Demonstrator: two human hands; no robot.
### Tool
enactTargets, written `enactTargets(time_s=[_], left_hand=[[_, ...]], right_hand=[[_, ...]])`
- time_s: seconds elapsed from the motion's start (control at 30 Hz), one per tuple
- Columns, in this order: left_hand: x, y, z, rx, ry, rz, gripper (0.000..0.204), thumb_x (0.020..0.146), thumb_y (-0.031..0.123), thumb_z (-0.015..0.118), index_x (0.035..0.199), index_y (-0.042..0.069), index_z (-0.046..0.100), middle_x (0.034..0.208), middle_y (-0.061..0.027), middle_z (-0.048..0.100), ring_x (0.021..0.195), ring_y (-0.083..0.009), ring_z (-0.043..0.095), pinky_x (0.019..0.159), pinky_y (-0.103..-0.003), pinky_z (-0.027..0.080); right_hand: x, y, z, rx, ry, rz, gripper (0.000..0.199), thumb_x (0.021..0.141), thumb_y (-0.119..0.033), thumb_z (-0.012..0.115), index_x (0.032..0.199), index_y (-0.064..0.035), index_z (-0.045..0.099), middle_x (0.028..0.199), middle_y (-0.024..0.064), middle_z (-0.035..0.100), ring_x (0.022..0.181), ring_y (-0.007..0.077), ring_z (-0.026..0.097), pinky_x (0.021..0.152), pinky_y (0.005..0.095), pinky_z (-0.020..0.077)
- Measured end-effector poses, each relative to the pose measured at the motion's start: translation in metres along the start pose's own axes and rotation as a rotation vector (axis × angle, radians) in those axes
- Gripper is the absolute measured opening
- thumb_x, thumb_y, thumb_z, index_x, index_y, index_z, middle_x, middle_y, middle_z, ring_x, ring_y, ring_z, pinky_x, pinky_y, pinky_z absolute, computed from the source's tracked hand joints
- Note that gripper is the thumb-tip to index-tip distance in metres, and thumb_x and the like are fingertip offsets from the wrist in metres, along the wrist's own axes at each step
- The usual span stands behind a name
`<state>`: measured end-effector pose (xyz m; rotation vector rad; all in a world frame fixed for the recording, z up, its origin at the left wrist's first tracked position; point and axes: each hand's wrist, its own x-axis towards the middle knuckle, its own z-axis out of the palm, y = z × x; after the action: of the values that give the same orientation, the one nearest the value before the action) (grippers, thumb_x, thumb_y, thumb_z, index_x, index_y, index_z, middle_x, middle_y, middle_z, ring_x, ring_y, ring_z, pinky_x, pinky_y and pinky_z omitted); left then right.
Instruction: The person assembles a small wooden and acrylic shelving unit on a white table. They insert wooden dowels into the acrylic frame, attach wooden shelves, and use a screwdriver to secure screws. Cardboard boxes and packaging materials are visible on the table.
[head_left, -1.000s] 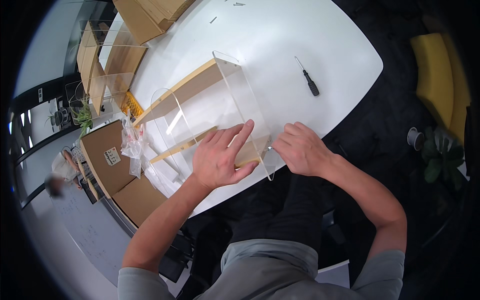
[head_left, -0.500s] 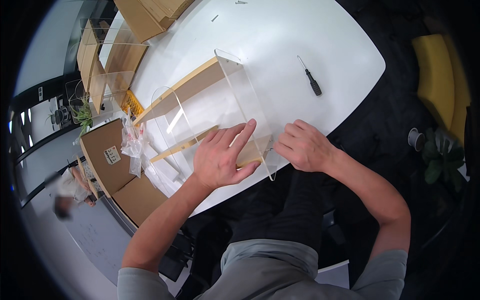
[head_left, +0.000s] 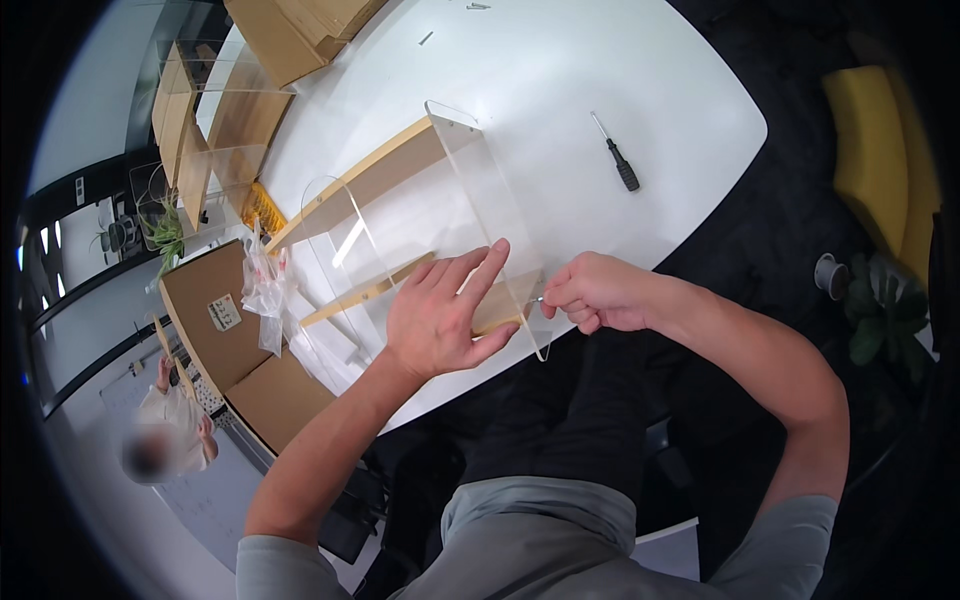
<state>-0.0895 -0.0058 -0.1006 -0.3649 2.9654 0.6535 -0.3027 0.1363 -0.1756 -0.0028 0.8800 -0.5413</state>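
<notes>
A shelf unit of clear acrylic panels and pale wooden boards lies on the white table in front of me. My left hand (head_left: pixel 445 312) rests open over its near part, fingers spread, next to the clear side panel (head_left: pixel 487 190). At that panel's near right end, my right hand (head_left: pixel 603 292) pinches a small metal screw (head_left: pixel 538 299), its tip against the panel by the near wooden board (head_left: pixel 510 308). The screw is partly hidden by my fingers. Farther off, the long wooden board (head_left: pixel 370 175) meets the same panel. A black-handled screwdriver (head_left: pixel 618 160) lies to the right.
Loose screws (head_left: pixel 426 38) lie at the table's far side. An open cardboard box (head_left: pixel 212 310), plastic bags (head_left: pixel 268 300) and a yellow basket (head_left: pixel 262 208) are at the left. Another acrylic-and-wood unit (head_left: pixel 245 110) stands behind. A person (head_left: pixel 165 430) is in the left background.
My right hand has turned about the screw, its forearm swinging outward and its fingers rolling over. My left hand stays in place. The person in the background has moved and raised a hand.
</notes>
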Motion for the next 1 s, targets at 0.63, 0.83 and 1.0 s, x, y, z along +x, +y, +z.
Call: enactTargets(time_s=[0.63, 0.83, 1.0], left_hand=[[0.001, 0.000, -0.002, 0.017, 0.024, 0.002, 0.090, 0.079, 0.044, 0.081, 0.156, 0.007, 0.054, 0.126, -0.0137, 0.070, 0.099, -0.0301, 0.069, 0.090, -0.041, 0.054], [0.000, 0.000, -0.002, 0.009, 0.008, 0.003, 0.092, 0.076, 0.041, 0.081, 0.154, 0.001, 0.053, 0.126, -0.0188, 0.070, 0.100, -0.0357, 0.069, 0.092, -0.043, 0.054], [-0.001, -0.001, 0.000, 0.007, 0.015, 0.015, 0.092, 0.077, 0.042, 0.080, 0.155, 0.001, 0.052, 0.126, -0.0189, 0.069, 0.099, -0.0353, 0.069, 0.091, -0.043, 0.054]], right_hand=[[-0.001, 0.049, -0.010, 0.126, 0.201, -0.464, 0.022, 0.104, -0.013, 0.054, 0.097, -0.0003, 0.071, 0.069, -0.0048, 0.049, 0.062, 0.0056, 0.041, 0.058, 0.0262, 0.0343], [-0.009, 0.042, 0.005, -1.183, 0.608, -1.212, 0.008, 0.091, -0.003, 0.063, 0.089, -0.0037, 0.071, 0.072, 0.0056, 0.062, 0.072, 0.0214, 0.055, 0.069, 0.0345, 0.0439], [0.002, 0.045, 0.000, -1.401, 0.683, -1.340, 0.006, 0.076, -0.003, 0.068, 0.078, -0.0061, 0.063, 0.070, 0.0047, 0.054, 0.076, 0.0238, 0.054, 0.072, 0.0355, 0.0450]])
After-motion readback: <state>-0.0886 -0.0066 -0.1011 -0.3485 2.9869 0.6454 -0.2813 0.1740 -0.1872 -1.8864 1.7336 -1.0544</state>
